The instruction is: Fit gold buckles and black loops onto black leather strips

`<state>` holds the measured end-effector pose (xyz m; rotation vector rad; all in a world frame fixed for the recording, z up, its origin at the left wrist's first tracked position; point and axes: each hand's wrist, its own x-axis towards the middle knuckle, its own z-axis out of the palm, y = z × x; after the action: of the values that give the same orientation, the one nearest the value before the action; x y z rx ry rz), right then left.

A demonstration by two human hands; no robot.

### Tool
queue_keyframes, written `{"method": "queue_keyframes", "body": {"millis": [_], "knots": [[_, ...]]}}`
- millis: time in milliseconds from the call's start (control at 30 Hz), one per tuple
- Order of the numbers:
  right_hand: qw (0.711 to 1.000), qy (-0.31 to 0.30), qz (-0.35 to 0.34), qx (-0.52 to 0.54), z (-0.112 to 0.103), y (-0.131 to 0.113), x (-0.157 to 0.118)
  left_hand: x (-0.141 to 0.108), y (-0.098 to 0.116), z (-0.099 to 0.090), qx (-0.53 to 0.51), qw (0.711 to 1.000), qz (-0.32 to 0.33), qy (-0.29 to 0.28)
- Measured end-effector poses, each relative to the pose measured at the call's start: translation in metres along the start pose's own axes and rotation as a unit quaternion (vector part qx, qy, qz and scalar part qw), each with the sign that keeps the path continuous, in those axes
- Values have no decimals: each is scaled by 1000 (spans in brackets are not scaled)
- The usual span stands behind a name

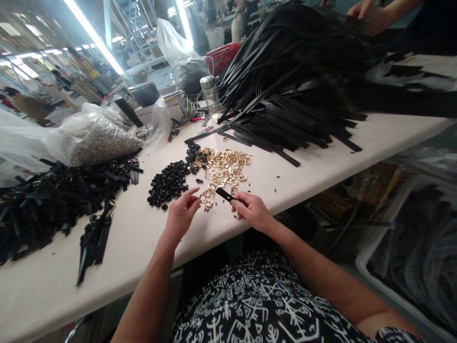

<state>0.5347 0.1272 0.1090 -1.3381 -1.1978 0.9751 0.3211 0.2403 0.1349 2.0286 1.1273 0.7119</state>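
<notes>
My right hand [252, 209] grips a short black strap [224, 194] with a slot cut in it, its free end pointing left. My left hand [181, 213] is at the left, thumb and forefinger closing at a small gold buckle [202, 198]. Beyond both hands lies a pile of gold buckles [226, 166]. Left of that pile are heaped small black loops [167, 183]. A few loose gold buckles [208, 204] rest on the table between my hands.
Long black straps [285, 119] cover the table's back right, where another person's hand [367, 16] touches them. Buckled black straps [43, 205] lie heaped at left, beside a filled plastic bag [96, 136]. A glass bottle [211, 97] stands behind the buckles.
</notes>
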Motion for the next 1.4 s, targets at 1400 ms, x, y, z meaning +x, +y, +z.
{"method": "queue_keyframes", "body": {"millis": [1400], "knots": [[982, -65, 111, 135, 12, -11, -28, -28, 27, 23, -325, 933, -145, -42]]}}
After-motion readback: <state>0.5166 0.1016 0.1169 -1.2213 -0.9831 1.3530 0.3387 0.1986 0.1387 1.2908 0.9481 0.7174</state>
